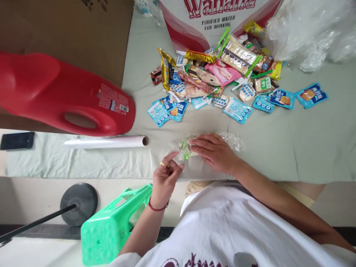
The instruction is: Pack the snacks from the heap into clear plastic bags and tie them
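Observation:
On the cloth in front of me lies a snack packet with green ends [184, 149], loosely covered by clear plastic wrap [233, 141]. My right hand [215, 151] rests over the packet, its fingers pointing left and closed on it, hiding most of it. At the packet's left end, my left hand [166, 173] has its index finger and thumb at the edge of the wrap, pinching it, while the other fingers are curled. Beyond my hands is a pile of wrapped snacks [200, 76], with several blue snack pouches [237, 110] along its near side.
A white roll [107, 142] and a red jug [75, 92] lie to the left, near a phone [17, 141]. Behind the snacks stands a water carton [214, 22], with crumpled clear plastic [311, 35] at right. A green stool [101, 233] is below the table.

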`<state>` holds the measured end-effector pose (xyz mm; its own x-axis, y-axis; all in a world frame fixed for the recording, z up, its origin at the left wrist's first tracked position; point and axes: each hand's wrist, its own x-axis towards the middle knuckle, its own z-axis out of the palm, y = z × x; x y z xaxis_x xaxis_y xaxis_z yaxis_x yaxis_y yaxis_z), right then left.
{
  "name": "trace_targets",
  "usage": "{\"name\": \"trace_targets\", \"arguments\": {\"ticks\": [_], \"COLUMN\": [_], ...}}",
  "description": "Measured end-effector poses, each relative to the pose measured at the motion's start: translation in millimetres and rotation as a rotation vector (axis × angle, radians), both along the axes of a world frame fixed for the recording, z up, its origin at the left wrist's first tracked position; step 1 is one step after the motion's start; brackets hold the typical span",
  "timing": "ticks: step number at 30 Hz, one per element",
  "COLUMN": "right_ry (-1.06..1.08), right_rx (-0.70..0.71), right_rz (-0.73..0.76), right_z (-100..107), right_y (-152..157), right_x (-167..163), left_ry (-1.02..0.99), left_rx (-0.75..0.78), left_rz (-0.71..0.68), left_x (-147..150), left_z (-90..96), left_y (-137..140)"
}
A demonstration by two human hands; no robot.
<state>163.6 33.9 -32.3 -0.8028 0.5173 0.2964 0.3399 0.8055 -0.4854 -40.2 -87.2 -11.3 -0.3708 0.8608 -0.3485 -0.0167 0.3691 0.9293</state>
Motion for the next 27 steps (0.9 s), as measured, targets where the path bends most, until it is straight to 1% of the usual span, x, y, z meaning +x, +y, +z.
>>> {"name": "trace_targets", "arguments": {"ticks": [1, 3, 5, 7, 9, 13, 16, 19, 21, 24, 27], "right_ry": [-0.004, -0.015, -0.023, -0.025, -0.020, -0.012, -0.007, 0.010, 0.012, 0.013, 0.021], "right_rx": [-0.006, -0.020, -0.032, -0.040, -0.041, -0.028, -0.019, -0.017, -0.027, -0.038, -0.028], "right_rz": [-0.002, -0.002, 0.000, -0.001, -0.001, 0.010, 0.012, 0.012, 0.017, 0.028, 0.032], "right_z": [0, 0, 1, 1, 0, 0, 0, -1, -1, -2, -2], "right_y": [0, 0, 0, 0, 0, 0, 0, 0, 1, 1, 1], "right_x": [0, 0, 0, 0, 0, 1, 1, 1, 1, 2, 2], "left_ry": [0.031, 0.122, 0.204, 0.242, 0.275, 0.399, 0.362, 0.252, 0.255, 0.305, 0.274], "left_rx": [-0.022, -0.057, -0.052, -0.041, -0.028, 0.030, 0.048, 0.045, 0.063, 0.077, 0.065], "left_rz": [-0.012, 0.017, 0.077, 0.079, 0.008, -0.186, -0.238, -0.213, -0.203, -0.233, -0.253], "left_x": [0, 0, 0, -3, -8, -20, -23, -18, -15, -11, -12], "left_z": [-1.6, -5.7, -8.9, -8.6, -4.3, 7.6, 11.6, 13.7, 16.0, 19.5, 19.5], "left_y": [0, 1, 0, 0, -1, -2, -2, -1, 1, 3, 1]}}
